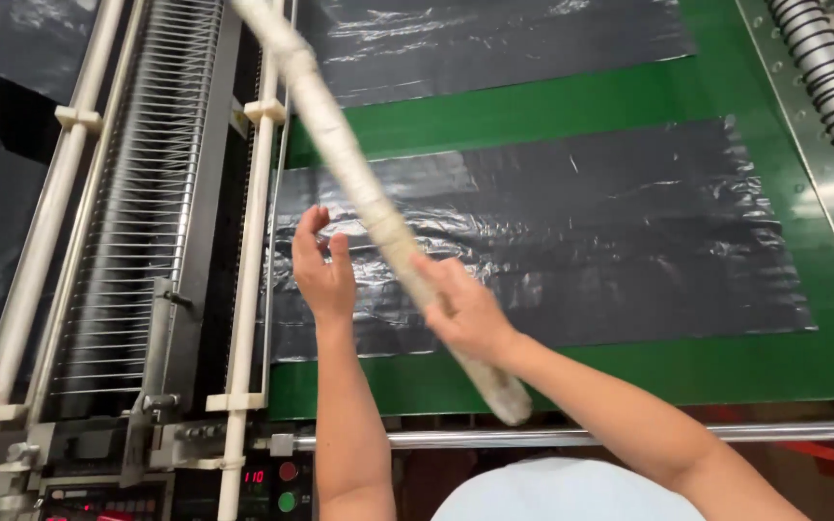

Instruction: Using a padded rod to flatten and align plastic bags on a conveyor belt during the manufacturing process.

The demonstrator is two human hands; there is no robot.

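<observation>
A long tape-wrapped stick (pixel 359 188), slanting from 11 o'clock to 5 o'clock over the black plastic sheet (pixel 571 241) on the green conveyor belt (pixel 707 92), is clasped by the right hand (pixel 465 309), while the left hand (pixel 322 270) is held open beside it, apparently mid-swing, calling for a steady hold.
</observation>
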